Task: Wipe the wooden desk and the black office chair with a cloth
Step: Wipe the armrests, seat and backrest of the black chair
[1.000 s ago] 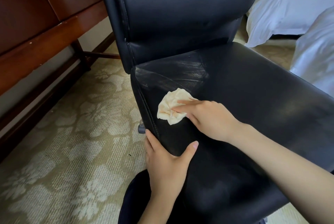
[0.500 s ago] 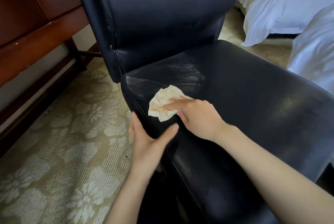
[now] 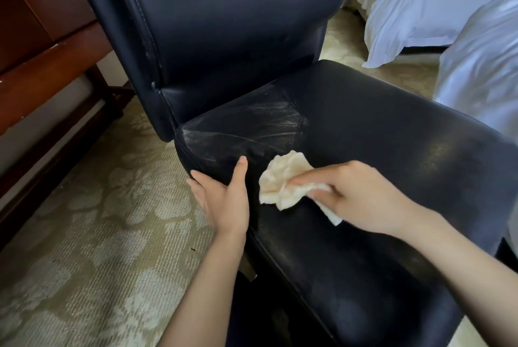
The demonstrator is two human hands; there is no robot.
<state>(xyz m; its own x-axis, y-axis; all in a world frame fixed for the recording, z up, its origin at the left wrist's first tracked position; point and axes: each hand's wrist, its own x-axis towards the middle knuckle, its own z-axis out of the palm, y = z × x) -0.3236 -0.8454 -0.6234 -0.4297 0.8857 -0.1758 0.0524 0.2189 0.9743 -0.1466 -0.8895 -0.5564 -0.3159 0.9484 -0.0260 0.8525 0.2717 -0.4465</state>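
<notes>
The black office chair [image 3: 378, 128] fills the middle of the view, its seat streaked with pale wipe marks near the back left corner. A crumpled cream cloth [image 3: 277, 181] lies on the seat. My right hand [image 3: 356, 195] holds the cloth, its forefinger stretched over it and a cloth corner sticking out under the palm. My left hand [image 3: 224, 198] grips the seat's left edge, thumb on top and fingers down the side. The wooden desk [image 3: 42, 72] runs along the left edge of the view.
Patterned beige carpet [image 3: 98, 234] covers the floor left of the chair. White bedding [image 3: 437, 10] lies at the upper right, close behind the seat's right side. The desk's dark lower rails [image 3: 56, 147] run along the floor at left.
My right hand has dragged the cloth toward the seat's middle and front. My left hand slid up along the seat's left edge, its thumb now on top.
</notes>
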